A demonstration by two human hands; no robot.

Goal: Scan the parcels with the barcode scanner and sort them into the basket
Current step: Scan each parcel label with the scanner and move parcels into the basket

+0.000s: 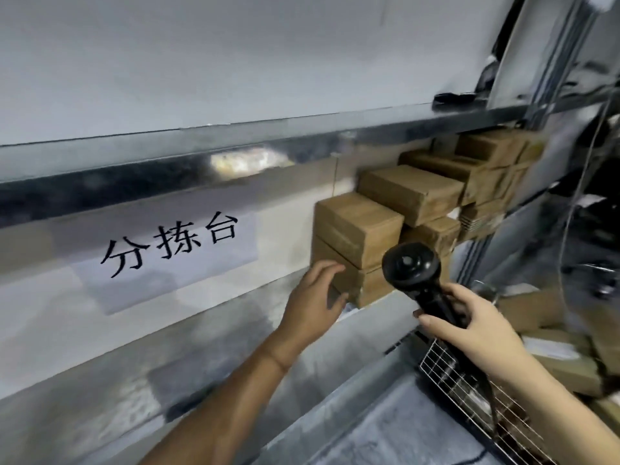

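Head view.
- Parcels [357,226]: brown cartons, stacked in steps under the metal shelf [167,156], to the right of the paper sign [167,250].
- Your left hand [315,298]: fingers spread and loosely bent at the front-left corner of the lowest parcel [372,283]. Whether it touches cannot be told.
- Your right hand [473,325]: wrapped round the handle of the barcode scanner [411,265], whose head is raised in front of the stack.
- Wire basket [449,374]: low right, beneath your right wrist.

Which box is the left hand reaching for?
Find the white sign with big black writing. Right of it, brown boxes climb like steps. The box is the lowest, nearest one, under another box, and the only one the left hand touches.
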